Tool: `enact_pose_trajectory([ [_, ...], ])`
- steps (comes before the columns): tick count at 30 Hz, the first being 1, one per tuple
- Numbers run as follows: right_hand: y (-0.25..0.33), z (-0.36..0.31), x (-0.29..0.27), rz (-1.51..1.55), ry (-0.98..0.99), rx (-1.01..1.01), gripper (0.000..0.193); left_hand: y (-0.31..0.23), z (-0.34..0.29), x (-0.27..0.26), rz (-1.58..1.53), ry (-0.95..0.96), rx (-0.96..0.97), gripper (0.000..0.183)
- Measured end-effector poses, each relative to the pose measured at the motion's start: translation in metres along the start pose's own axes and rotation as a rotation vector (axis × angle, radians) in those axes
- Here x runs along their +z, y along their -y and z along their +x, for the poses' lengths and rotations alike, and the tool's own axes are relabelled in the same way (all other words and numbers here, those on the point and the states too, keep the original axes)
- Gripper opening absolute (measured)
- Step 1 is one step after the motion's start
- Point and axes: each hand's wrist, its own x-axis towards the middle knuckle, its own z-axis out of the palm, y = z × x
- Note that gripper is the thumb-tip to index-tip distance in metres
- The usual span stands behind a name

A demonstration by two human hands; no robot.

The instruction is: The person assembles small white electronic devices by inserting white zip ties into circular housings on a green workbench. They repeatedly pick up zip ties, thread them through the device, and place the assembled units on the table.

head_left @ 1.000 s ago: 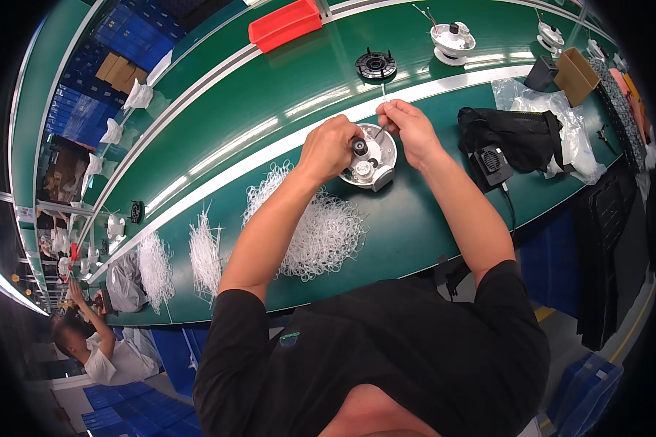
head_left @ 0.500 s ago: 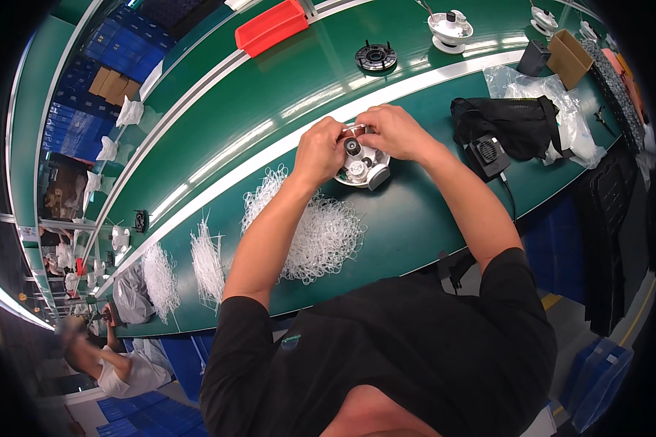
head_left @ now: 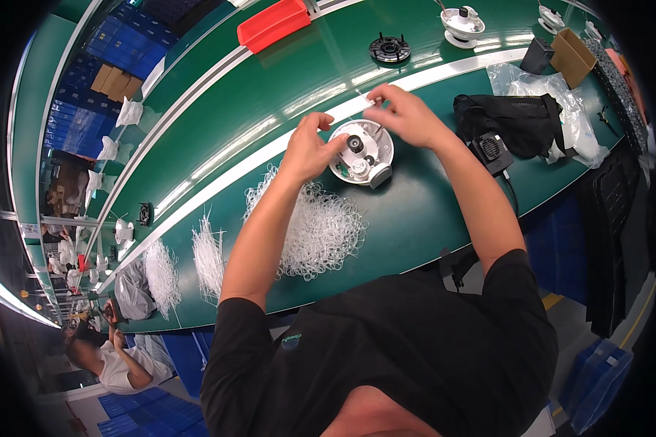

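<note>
**White housing on green bench, hands apart above it**

At far left, a co-worker in a white top is beside the bench. A grey plastic bag lies next, followed by a bundle of thin white strips and a smaller strip bundle. A red tray sits on the far side. A large pile of looped white ties lies partly behind the left forearm.

The left hand is spread, fingers parted from the thumb, which reaches the left side of the round white housing. The housing rests on the green bench, between and just below the hands; a black cylinder stands inside.

The right hand is at the housing's upper right. A small white piece shows at its fingertips; whether they grip it cannot be told. Farther right lies a black mesh pouch.
</note>
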Motion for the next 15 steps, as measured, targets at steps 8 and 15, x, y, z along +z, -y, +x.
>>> enact_pose_trajectory([
  [8, -0.092, -0.001, 0.034, 0.14, -0.455, 0.107, 0.032, 0.012, 0.01, -0.018, -0.597, 0.266, -0.378, 0.03],
  [15, -0.076, -0.002, 0.041, -0.048, -0.308, 0.07, 0.022, 0.069, 0.079, -0.047, -0.781, -0.241, -0.483, 0.028],
])
